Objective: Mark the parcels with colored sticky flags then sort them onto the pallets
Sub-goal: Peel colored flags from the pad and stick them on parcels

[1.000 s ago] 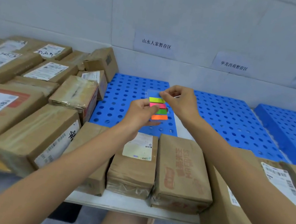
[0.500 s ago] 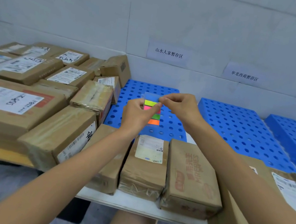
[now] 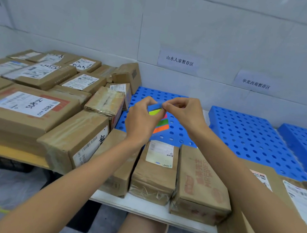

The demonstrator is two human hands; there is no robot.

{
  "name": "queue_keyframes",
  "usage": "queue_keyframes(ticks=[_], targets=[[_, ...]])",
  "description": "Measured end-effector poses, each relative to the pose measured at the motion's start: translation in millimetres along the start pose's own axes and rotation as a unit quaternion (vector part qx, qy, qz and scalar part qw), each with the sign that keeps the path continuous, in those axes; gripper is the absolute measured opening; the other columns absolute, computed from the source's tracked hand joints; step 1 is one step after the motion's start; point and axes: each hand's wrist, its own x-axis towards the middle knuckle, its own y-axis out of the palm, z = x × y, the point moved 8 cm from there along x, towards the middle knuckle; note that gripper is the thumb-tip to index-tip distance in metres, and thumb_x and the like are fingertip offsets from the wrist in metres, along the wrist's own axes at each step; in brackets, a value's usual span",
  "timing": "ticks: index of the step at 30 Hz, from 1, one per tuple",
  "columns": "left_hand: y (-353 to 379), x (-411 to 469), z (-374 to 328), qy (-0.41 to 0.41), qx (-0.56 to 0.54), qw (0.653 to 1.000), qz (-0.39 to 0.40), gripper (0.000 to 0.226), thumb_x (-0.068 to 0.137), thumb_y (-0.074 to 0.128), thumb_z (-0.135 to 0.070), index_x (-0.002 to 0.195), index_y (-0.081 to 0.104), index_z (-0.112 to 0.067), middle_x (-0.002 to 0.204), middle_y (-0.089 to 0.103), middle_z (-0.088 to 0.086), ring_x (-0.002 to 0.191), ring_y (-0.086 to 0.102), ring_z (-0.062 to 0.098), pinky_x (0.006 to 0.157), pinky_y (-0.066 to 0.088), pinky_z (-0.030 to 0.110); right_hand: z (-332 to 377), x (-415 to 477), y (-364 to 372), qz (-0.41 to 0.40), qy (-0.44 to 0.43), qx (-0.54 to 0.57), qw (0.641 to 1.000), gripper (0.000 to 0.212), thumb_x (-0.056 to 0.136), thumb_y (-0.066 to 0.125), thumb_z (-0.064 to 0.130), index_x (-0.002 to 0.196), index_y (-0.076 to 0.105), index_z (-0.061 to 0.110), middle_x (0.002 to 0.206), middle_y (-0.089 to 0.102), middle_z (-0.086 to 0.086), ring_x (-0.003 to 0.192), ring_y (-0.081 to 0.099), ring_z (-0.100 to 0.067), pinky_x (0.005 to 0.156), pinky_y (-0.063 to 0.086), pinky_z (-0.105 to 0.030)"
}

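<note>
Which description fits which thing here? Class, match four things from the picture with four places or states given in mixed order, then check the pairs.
Things
1. left hand
2. right hand
3. blue pallet nearest the hands
4. parcel with red print

Places or states
a. stands at the front edge of the table
b. pinches the blue flag
c. lies against the wall
d. holds the pad of sticky flags

Pairs: 1-d, 2-b, 3-c, 4-a

Two hands point(image 3: 140, 120), one flag pad point(image 3: 162, 122) showing five colours, three blue pallets point(image 3: 254, 139), two readable wall signs point(image 3: 179, 60), well over a dozen parcels point(image 3: 25, 105).
</note>
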Motion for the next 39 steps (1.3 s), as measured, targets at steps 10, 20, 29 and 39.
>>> queue_keyframes(ticks=[10, 20, 29, 39], targets=[[-3, 4, 4, -0.013, -0.036, 0.998, 0.054, 0.032, 0.081, 0.067, -0.04, 0.067, 0.047, -0.019, 0.062, 0.047, -0.008, 0.058, 0.046, 0.013, 0.053, 0.036, 0.034, 6, -4, 11, 0.019, 0.004, 0.005, 1.0, 0.008, 0.084, 0.067, 0.018, 0.078, 0.07, 0.013, 0.069, 0.063, -0.003, 0.06, 0.051, -0.007, 0.054, 0.038, -0.016], [5, -5, 5, -0.059, -0.231, 0.962, 0.13, 0.02, 0.088, 0.064, -0.028, 0.105, 0.061, -0.019, 0.097, 0.061, -0.007, 0.085, 0.06, 0.01, 0.072, 0.056, 0.028, -2, 3, 7, -0.005, 0.019, 0.012, 1.0, 0.008, 0.087, 0.062, 0.015, 0.08, 0.066, 0.013, 0.072, 0.061, 0.0, 0.065, 0.054, -0.008, 0.061, 0.044, -0.019], [22, -4, 29, -0.28, -0.23, 0.894, 0.263, 0.023, 0.091, 0.057, -0.041, 0.091, 0.064, -0.019, 0.084, 0.063, 0.002, 0.082, 0.066, 0.021, 0.074, 0.059, 0.036, 13, 1, 10, 0.027, -0.191, -0.246, 0.95, 0.005, 0.085, 0.065, 0.018, 0.081, 0.067, 0.018, 0.079, 0.061, 0.003, 0.078, 0.055, -0.016, 0.076, 0.047, -0.036], [31, -7, 41, -0.333, -0.199, 0.835, 0.39, 0.04, 0.084, 0.068, -0.033, 0.114, 0.061, -0.007, 0.109, 0.065, 0.012, 0.077, 0.071, 0.025, 0.07, 0.06, 0.036, 21, -12, 24, 0.124, -0.274, -0.338, 0.892, 0.008, 0.087, 0.064, 0.023, 0.089, 0.07, 0.017, 0.084, 0.058, 0.004, 0.086, 0.045, -0.013, 0.077, 0.038, -0.03]])
